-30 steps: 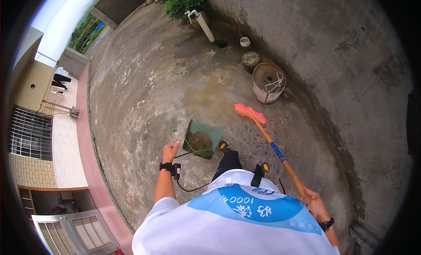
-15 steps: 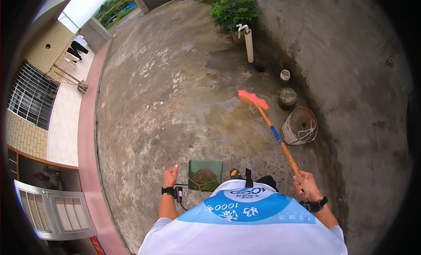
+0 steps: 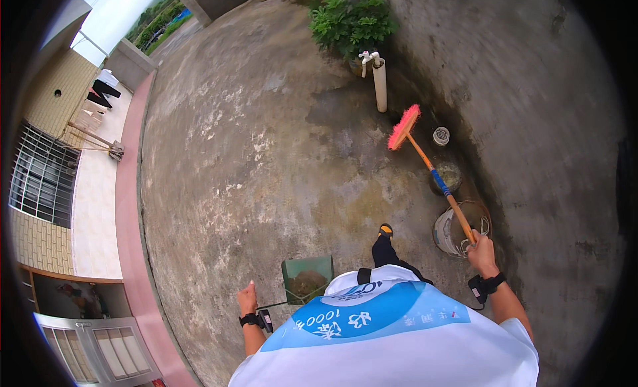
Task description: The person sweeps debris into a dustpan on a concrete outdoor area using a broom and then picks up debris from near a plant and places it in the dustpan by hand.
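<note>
My left hand [image 3: 247, 297] is closed with the thumb up, at the end of the thin handle of a green dustpan [image 3: 321, 267]; its grip is partly hidden. Brown debris lies in the dustpan, and a thin cord crosses its front. To the right, my right hand [image 3: 481, 252] is wrapped round the end of an orange broom [image 3: 457, 211]. Its handle has a blue band and slants forward and left to pink bristles, near the standpipe's foot. Behind the handle stands a white bucket [image 3: 444, 232] with pale cord.
A rough concrete wall [image 3: 531, 147] runs along the right. Near it stand a white standpipe tap [image 3: 379, 88], a leafy plant [image 3: 351, 26], a small white pot [image 3: 440, 135] and a mossy round container [image 3: 451, 175]. A pink ledge [image 3: 127, 187] and metal door [image 3: 100, 350] line the left.
My right hand has moved right and forward with the broom; its bristles swung right and turned more upright. My left hand and the dustpan shifted slightly left and nearer. One foot has stepped forward.
</note>
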Tool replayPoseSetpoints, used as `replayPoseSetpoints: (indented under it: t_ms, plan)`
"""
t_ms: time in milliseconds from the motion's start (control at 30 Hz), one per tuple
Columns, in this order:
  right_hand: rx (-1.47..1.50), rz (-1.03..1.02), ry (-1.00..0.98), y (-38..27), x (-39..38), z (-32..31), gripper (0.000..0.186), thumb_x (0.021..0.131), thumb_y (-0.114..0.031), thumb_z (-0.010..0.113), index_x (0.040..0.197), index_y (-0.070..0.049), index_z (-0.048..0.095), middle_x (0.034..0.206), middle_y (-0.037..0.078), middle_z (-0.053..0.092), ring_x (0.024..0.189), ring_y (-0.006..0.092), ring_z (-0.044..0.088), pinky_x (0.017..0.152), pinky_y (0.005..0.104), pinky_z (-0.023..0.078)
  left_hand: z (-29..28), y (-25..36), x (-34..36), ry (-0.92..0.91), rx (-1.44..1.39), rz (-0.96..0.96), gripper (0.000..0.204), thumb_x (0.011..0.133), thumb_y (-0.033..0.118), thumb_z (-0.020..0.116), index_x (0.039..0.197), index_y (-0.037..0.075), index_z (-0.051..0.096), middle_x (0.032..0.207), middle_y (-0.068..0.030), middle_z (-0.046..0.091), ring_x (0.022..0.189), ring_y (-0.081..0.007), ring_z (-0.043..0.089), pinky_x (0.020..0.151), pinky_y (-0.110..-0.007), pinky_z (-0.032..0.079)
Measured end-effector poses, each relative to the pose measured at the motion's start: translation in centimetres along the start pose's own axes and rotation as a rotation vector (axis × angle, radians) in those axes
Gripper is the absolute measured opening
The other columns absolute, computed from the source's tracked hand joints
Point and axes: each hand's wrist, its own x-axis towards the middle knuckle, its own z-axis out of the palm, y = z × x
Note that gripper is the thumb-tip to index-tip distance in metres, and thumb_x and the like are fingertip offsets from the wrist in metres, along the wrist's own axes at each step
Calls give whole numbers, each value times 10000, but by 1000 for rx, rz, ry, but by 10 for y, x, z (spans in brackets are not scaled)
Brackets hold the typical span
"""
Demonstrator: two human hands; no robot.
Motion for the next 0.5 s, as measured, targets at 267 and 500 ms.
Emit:
replayPoseSetpoints:
  t_ms: [267,500]
  plan:
    - [-333,66,4,-32,162,-7,365,646,-13,550,1008,-29,505,755,191,569,731,340,553,637,417,442,18,124,94,152,-90,-9,458,782,397,492,521,21,465,440,-17,397,341,-112,371,304,-252,291]
    - [-402,215,9,-63,256,35,295,679,-56,555,961,18,503,790,199,568,746,327,562,627,401,451,44,226,224,144,-132,12,444,786,386,489,518,34,453,422,-7,364,329,-101,345,304,-246,273]
